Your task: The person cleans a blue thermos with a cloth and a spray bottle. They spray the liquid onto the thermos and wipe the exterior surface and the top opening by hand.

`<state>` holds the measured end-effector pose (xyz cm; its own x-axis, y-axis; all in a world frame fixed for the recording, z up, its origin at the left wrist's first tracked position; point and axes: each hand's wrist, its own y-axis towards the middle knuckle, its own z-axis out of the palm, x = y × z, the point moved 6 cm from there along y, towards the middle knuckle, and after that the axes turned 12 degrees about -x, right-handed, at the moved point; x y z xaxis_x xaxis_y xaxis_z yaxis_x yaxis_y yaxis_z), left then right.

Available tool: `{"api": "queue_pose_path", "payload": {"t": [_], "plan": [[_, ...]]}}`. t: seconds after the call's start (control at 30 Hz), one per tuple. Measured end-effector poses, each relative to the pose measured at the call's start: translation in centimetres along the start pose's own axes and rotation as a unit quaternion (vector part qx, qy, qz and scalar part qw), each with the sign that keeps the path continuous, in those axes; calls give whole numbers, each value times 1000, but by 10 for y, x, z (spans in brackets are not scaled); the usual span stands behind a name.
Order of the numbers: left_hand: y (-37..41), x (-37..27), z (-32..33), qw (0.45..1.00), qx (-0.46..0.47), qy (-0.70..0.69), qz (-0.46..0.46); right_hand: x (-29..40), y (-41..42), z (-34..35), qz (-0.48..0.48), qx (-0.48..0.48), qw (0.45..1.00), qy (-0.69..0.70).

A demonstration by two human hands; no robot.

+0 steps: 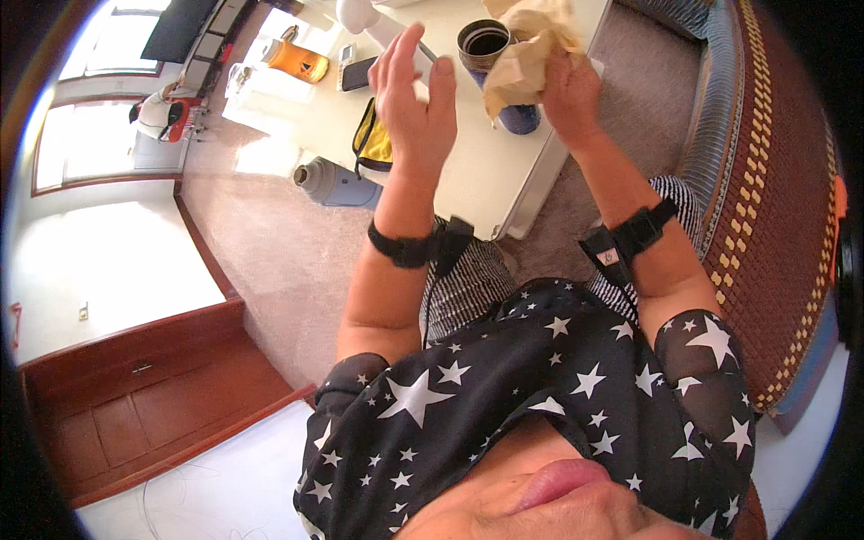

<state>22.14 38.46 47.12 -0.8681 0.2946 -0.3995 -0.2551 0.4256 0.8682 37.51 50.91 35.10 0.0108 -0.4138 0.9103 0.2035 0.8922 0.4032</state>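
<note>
My right hand [574, 94] grips a crumpled tan cloth or paper [516, 74] above the cream table. Directly beside it stands an open-mouthed cup or tumbler [484, 42] with a dark inside. Blue surface shows below the rim and again as a rounded blue part [520, 120] under the tan piece, which hides what lies between. Raised over the table, my left hand [417, 101] holds nothing, its fingers and thumb apart. A yellow pouch with black trim [373, 143] lies partly behind that hand.
A black phone [358, 74], a white remote control [346, 55] and an orange jar [297, 61] are on the table [482, 185]. A grey-blue vacuum flask [341, 183] is by its left edge. A patterned sofa [763, 223] borders the right. Another person [156, 116] is far left.
</note>
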Motion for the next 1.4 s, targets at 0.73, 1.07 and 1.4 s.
{"api": "queue_pose_path", "payload": {"t": [0.73, 1.07, 1.4], "plan": [[-98, 38, -19, 904, -156, -143, -370, 117, -7, -38, -45, 261, 957, -115], [-78, 2, 58, 981, -121, -96, -118, 132, 20, 41, -325, 288, 880, -195], [-105, 77, 94, 863, 0, -348, -365, 136, 15, 38, -397, 270, 854, -201]]}}
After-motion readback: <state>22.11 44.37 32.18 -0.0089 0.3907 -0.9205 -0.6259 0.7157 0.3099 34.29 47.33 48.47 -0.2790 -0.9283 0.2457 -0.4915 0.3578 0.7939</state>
